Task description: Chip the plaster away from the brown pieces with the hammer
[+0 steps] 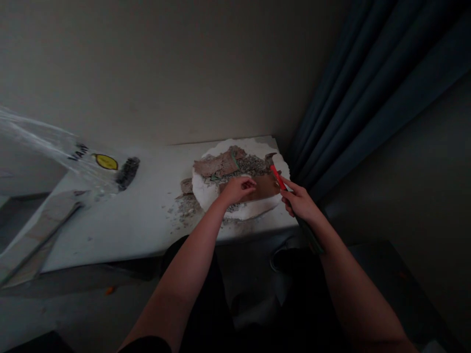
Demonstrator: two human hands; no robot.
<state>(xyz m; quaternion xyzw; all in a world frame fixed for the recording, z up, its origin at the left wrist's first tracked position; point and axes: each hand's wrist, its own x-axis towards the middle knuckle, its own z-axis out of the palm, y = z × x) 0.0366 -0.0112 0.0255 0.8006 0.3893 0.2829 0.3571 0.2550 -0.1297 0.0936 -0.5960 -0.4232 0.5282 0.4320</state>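
My right hand (300, 200) is wrapped round a hammer (278, 178) with a red shaft and a dark grip that runs back under the forearm. The dark hammer head is over the right part of a round white slab (202, 192). A flat brown board (267, 188) lies across the near part of this slab. My left hand (238, 189) is over the board's left part with its fingers curled closed; whatever is in them, if anything, is too small to make out. Behind the board are grey gravel (253, 165) and a broken brownish chunk (217, 165).
Crumbs and rubble (186, 208) are scattered left of the slab on the white table (128, 225). At the left stands a clear plastic bag (91, 164) with a yellow print and dark contents. A dark blue curtain (353, 88) hangs close on the right.
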